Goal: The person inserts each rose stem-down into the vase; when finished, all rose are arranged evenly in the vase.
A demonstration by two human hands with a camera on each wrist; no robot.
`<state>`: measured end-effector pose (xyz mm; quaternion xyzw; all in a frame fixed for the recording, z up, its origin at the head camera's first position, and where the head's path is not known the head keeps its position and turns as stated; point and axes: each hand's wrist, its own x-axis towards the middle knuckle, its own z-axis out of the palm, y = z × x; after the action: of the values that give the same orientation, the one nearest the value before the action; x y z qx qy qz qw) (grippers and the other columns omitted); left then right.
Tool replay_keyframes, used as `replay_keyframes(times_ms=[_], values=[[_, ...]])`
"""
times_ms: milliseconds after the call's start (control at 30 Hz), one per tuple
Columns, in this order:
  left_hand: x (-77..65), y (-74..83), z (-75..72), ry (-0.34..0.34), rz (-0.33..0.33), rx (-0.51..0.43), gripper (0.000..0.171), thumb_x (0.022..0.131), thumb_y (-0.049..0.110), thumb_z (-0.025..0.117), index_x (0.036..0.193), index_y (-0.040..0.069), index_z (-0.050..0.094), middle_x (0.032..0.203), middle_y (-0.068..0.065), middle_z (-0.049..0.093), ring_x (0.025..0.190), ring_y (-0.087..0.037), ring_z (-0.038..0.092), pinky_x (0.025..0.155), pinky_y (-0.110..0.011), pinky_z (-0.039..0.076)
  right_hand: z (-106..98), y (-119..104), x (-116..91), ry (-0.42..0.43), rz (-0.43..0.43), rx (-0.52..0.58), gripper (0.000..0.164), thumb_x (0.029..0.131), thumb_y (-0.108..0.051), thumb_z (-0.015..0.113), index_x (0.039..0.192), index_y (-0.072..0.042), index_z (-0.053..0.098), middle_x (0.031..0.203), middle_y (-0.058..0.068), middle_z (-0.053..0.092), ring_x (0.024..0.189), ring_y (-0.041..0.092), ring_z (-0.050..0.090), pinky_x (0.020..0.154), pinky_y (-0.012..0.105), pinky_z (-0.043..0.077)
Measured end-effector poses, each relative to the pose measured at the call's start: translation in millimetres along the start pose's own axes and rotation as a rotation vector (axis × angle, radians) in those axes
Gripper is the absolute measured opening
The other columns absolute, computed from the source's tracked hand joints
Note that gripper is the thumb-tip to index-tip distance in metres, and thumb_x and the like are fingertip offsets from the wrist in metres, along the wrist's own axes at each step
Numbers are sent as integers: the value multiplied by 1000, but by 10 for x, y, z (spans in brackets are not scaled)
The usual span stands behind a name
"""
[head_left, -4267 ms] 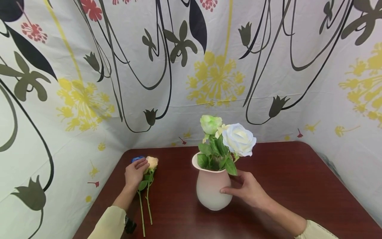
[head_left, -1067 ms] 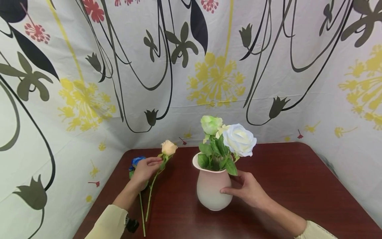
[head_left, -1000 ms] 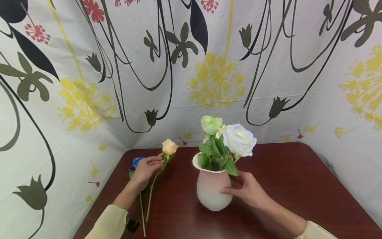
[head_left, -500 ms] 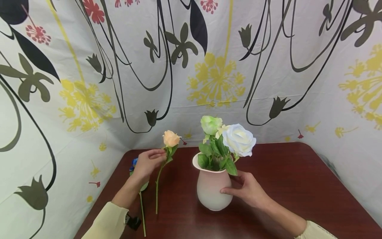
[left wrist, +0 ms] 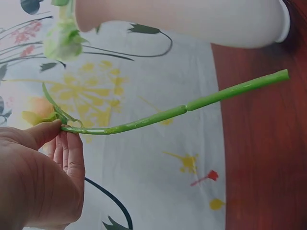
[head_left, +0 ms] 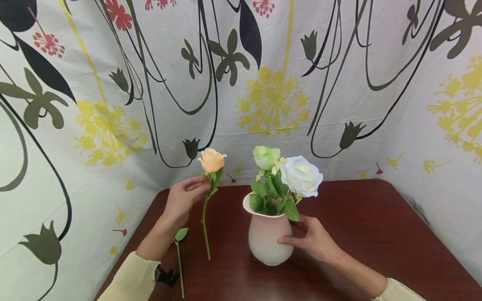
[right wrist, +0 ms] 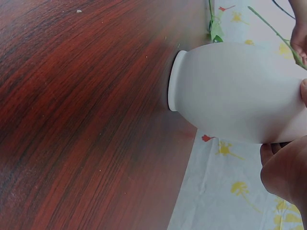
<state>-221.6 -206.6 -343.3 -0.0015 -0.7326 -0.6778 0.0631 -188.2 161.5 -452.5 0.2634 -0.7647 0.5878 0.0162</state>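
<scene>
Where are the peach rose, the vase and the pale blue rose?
Peach rose (head_left: 212,160): head view, on its bloom.
Vase (right wrist: 232,91): right wrist view, on its rounded body.
Pale blue rose (head_left: 302,176): head view, on its petals.

Table (head_left: 361,217) is filling the lower frame in the head view, showing dark red wood grain, upper right corner rounded. Vase (head_left: 269,242) is standing upright on it, just right of lower centre. Leafy stem (head_left: 180,267) is lying lower left, upper end hidden.

Floral-print fabric (head_left: 233,113) screens a red-brown wood-grain desk (head_left: 357,217) on three sides; the kind of room remains unclear.
</scene>
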Motion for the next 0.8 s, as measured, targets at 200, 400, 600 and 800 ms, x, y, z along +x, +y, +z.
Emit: replay_keyframes(times_ms=[200,400,600,800], values=[[-57,148,54,4,20,-70,41,98,8,78,134,-7,67,121,-12,77,102,-14,76,90,-31,62,3,-1,-1,1,4,2,63,84,-21,94,139,-8,68,138,7,69,130,29,64,99,30,56],[-104,281,102,-1,24,-157,45,99,5,76,141,-7,62,124,-8,76,104,-13,76,94,-32,60,7,-5,2,3,3,8,64,83,-20,94,140,-9,68,139,7,69,131,30,63,99,28,56],[-135,405,120,-5,34,-237,41,101,5,74,139,-5,63,119,3,76,109,-12,73,96,-31,59,5,-8,4,3,-2,7,64,83,-20,94,140,-8,68,139,6,69,131,29,63,100,27,55],[-165,536,106,3,22,-364,34,105,2,65,138,-1,60,116,6,72,106,-8,71,93,-25,58,5,-3,1,5,-5,-9,64,83,-21,94,140,-9,67,139,6,69,131,27,63,100,25,54]])
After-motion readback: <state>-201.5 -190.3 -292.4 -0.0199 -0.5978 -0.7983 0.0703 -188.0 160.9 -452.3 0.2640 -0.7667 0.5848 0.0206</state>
